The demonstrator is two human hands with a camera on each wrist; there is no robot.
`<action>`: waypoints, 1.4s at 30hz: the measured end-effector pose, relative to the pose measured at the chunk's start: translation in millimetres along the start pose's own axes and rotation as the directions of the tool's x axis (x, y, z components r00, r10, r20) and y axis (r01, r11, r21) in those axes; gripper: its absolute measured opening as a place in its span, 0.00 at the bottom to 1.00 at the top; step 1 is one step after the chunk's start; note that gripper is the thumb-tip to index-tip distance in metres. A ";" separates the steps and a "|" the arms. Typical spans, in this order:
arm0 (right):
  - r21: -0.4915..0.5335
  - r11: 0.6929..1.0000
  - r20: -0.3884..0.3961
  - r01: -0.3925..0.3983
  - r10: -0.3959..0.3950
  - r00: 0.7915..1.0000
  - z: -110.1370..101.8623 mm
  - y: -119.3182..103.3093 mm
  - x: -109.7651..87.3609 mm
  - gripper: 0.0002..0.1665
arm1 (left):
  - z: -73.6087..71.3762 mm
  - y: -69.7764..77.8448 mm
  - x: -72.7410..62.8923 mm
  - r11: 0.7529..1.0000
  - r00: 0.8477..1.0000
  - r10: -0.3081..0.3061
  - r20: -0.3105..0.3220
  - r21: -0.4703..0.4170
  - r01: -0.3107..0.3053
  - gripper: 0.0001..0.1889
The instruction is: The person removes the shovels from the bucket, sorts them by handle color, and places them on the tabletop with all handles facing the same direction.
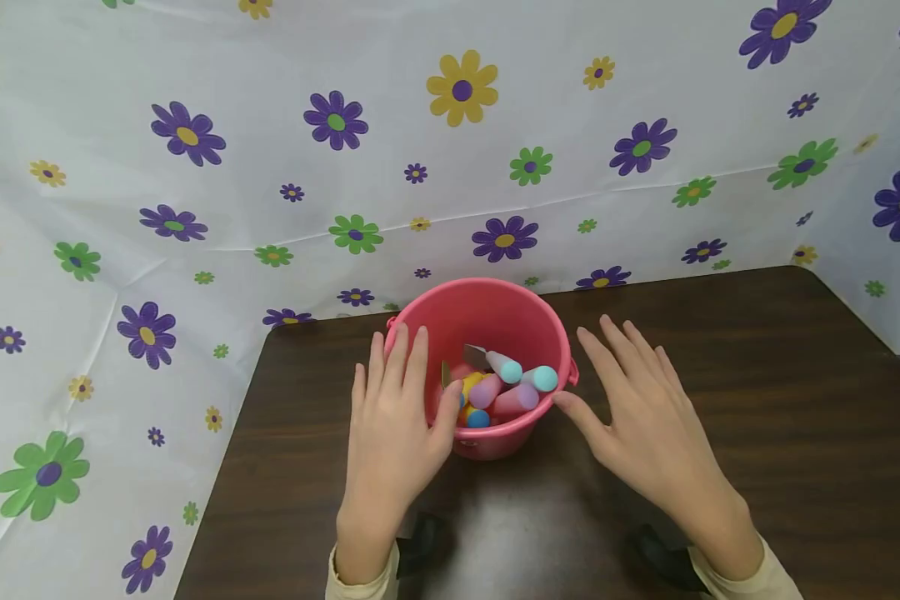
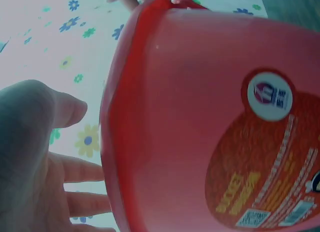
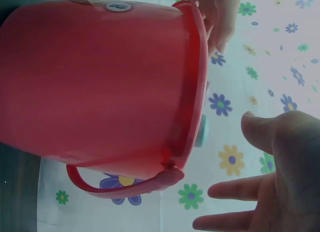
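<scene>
Nearest me, two cream cloth sleeve cuffs (image 1: 360,582) reach in over a dark brown wood-grain table (image 1: 787,408), a black device (image 1: 423,540) strapped at the inner side of each wrist. The left hand (image 1: 393,446) is free, its fingers straight and its thumb apart, at the left of a round pink plastic bucket (image 1: 480,321); I can't tell whether any finger touches the rim. The right hand (image 1: 648,429) is free too, fingers extended and spread, just beside the bucket's right side.

The bucket stands upright near the table's far edge, closer to the far left corner than the far right one. An orange-red printed label (image 2: 265,177) is on its near side, and its curved pink handle (image 3: 117,192) hangs down the outside. Inside lie rounded handles: yellow ones with blue ends (image 1: 477,417), pink ones with lilac ends (image 1: 516,400), and two pale blue ones (image 1: 506,368), one bearing a grey blade (image 1: 476,357).

Beyond the far edge hangs a white cloth printed with purple, green and yellow flowers (image 1: 555,100).
</scene>
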State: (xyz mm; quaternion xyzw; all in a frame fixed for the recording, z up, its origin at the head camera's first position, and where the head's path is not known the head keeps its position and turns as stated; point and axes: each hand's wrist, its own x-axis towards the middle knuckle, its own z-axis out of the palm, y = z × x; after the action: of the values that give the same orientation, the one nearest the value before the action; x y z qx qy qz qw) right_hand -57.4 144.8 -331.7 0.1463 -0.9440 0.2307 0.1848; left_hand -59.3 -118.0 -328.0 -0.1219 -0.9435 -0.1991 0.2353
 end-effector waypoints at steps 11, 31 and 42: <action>0.009 1.000 -0.008 0.022 -0.022 1.000 2.4 -0.1 -0.5 0.48 | -4.6 -14.9 2.3 0.997 0.997 -0.071 -0.030 -0.025 0.070 0.36; 0.061 0.993 -0.159 0.103 -0.092 0.983 2.2 -6.9 5.0 0.51 | 13.0 -40.2 9.7 0.912 0.924 -0.335 -0.184 -0.309 0.269 0.24; 0.084 0.991 -0.163 0.103 -0.088 0.983 2.4 -7.9 2.1 0.49 | 21.0 -42.5 12.0 0.838 0.919 -0.383 -0.090 -0.452 0.306 0.25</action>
State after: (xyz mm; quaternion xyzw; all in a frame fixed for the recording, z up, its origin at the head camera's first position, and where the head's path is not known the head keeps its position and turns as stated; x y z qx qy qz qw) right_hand -57.1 136.4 -329.8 0.1809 -0.9065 0.2759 0.2635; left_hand -91.7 -145.1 -352.7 0.0198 -0.8581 -0.4507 0.2455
